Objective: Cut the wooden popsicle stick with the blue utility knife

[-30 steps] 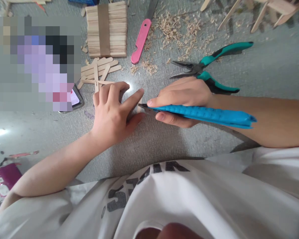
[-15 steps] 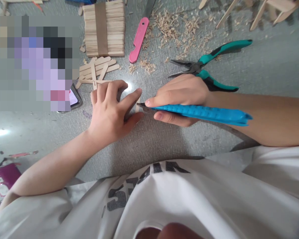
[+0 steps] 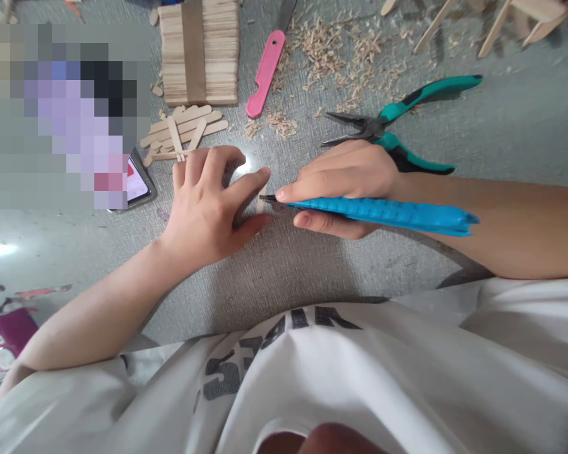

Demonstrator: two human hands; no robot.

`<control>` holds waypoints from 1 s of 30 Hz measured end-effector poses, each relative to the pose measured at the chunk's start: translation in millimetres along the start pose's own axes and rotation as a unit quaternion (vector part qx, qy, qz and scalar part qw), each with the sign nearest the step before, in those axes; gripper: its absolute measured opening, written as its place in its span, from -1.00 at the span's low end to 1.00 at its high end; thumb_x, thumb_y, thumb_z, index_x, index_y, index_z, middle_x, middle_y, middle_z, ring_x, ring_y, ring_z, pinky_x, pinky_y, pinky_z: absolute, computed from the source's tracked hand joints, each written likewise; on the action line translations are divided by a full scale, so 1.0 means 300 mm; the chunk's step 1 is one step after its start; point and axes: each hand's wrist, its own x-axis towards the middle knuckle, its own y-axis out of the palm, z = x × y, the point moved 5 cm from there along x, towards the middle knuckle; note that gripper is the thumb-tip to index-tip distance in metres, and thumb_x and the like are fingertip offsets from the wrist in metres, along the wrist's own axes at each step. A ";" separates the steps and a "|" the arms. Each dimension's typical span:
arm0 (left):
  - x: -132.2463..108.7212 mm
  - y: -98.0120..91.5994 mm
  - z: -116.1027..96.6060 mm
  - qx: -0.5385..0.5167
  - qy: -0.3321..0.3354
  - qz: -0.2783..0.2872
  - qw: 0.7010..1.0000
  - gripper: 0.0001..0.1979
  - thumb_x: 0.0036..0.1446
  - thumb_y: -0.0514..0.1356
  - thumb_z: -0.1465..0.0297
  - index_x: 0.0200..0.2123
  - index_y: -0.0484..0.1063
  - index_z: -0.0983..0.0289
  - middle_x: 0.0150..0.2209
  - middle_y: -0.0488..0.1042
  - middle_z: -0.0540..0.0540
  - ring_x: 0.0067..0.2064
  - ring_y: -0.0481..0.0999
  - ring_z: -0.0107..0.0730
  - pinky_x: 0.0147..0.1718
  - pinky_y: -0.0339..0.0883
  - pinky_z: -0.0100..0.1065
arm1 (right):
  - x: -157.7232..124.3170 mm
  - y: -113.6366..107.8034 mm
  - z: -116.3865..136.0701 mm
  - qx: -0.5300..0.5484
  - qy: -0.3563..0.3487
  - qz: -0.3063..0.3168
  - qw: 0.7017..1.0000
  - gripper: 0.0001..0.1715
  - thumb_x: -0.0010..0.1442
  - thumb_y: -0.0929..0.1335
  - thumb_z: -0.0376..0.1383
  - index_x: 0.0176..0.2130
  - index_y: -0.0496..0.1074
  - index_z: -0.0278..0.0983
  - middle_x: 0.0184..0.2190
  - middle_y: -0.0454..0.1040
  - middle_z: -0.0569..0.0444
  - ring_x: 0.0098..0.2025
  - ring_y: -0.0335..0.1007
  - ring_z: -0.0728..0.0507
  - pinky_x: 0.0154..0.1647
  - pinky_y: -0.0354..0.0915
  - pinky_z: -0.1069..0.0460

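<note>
Between the thumb and index fingertip of my left hand (image 3: pixel 207 205) is a short piece of craft stick (image 3: pixel 261 203), held flat on the table. My right hand (image 3: pixel 348 183) is closed around a blue utility knife (image 3: pixel 388 214), its handle pointing back along my forearm. The dark blade tip rests on the craft stick piece, between my two hands. Just beyond my right hand lie needle-nose pliers (image 3: pixel 373 129) with green and black handles, their jaws apart. A loose pile of craft sticks (image 3: pixel 189 129) lies just past my left fingers.
Beyond the pile sits a banded bundle of craft sticks (image 3: pixel 218 57). Near it are a pink-handled folding knife (image 3: pixel 266 74), its blade out, and wood shavings (image 3: pixel 322 50). A phone (image 3: pixel 137 183) lies left, partly blurred out. A stick structure (image 3: pixel 539 19) stands far right.
My hands, the knife and the stick piece stay almost in place. The view has shifted very slightly.
</note>
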 end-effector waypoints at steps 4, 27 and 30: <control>0.002 0.009 0.007 -0.038 -0.022 0.028 0.999 -0.47 0.38 0.32 0.01 0.33 0.50 0.00 0.29 0.46 0.33 0.26 0.46 0.38 0.11 0.34 0.34 | 0.000 0.000 -0.006 0.008 0.009 0.003 1.000 -0.73 0.44 0.44 -0.15 0.11 0.53 -0.07 -0.31 0.70 0.16 -0.39 0.62 -0.10 -0.35 0.46 0.01; -0.005 0.013 0.005 -0.025 -0.009 0.019 0.999 -0.44 0.43 0.28 -0.05 0.36 0.47 0.04 0.30 0.44 0.32 0.26 0.42 0.32 0.12 0.33 0.32 | -0.004 -0.033 -0.002 -0.009 0.130 -0.002 0.991 -0.74 0.55 0.36 -0.10 0.06 0.55 -0.18 -0.14 0.74 0.17 -0.21 0.69 -0.03 -0.16 0.51 0.06; -0.006 0.014 0.006 -0.027 -0.012 0.018 0.999 -0.46 0.43 0.28 -0.04 0.35 0.47 0.03 0.29 0.44 0.31 0.27 0.42 0.32 0.13 0.33 0.32 | -0.001 -0.032 -0.002 -0.007 0.123 0.005 0.992 -0.68 0.58 0.33 -0.05 0.07 0.54 -0.19 -0.16 0.72 0.18 -0.24 0.67 0.01 -0.18 0.47 0.10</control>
